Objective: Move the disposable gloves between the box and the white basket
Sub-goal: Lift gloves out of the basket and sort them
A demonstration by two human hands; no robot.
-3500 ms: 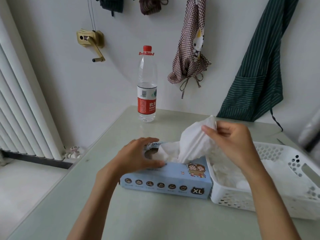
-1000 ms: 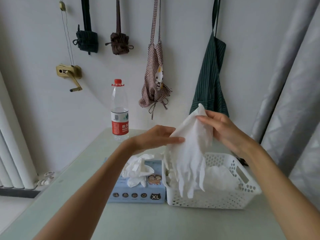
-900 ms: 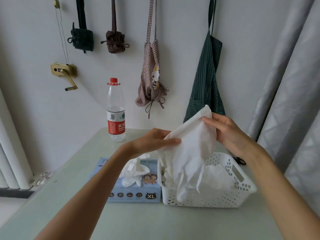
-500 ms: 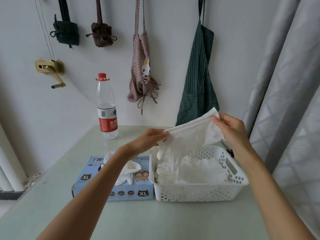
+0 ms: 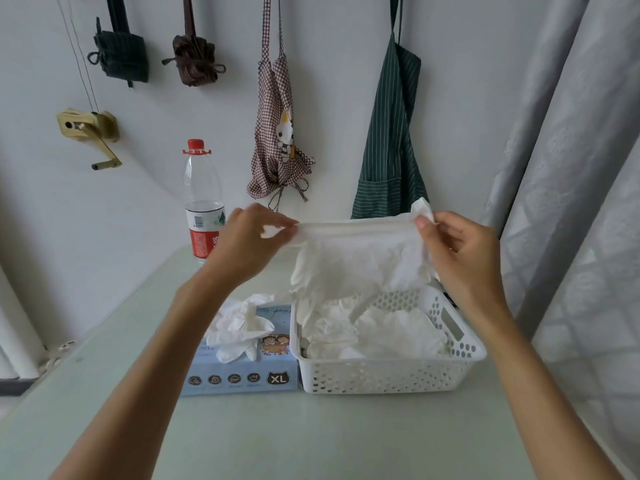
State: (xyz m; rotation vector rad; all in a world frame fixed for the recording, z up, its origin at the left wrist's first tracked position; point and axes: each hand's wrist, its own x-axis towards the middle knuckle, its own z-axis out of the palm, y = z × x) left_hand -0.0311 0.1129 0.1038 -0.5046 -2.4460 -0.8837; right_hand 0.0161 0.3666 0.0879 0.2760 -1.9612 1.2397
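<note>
Glove [image 5: 360, 258]: cuff pinched taut by left hand [image 5: 249, 244] and right hand [image 5: 460, 251], spread flat over basket [image 5: 388, 379] (beside box [image 5: 242, 375], table's far edge) for laying in.

Left half of the blue glove box [image 5: 242, 377] covered by the left forearm, its opening buried under a bunch of gloves [image 5: 240, 329] spilling out; small print on the box top too fine to read. Lower part of the water bottle [image 5: 203, 202] hidden behind the left hand [image 5: 247, 242], label partly blocked. Far wall of the white basket [image 5: 384, 377] screened by the stretched glove [image 5: 360, 252]; count of gloves piled inside impossible to tell. Thumb of the right hand [image 5: 460, 251] partly tucked behind the glove's edge. Top of the green apron [image 5: 389, 161] cut off by the upper edge. Both arms cut off at the bottom edge.
</note>
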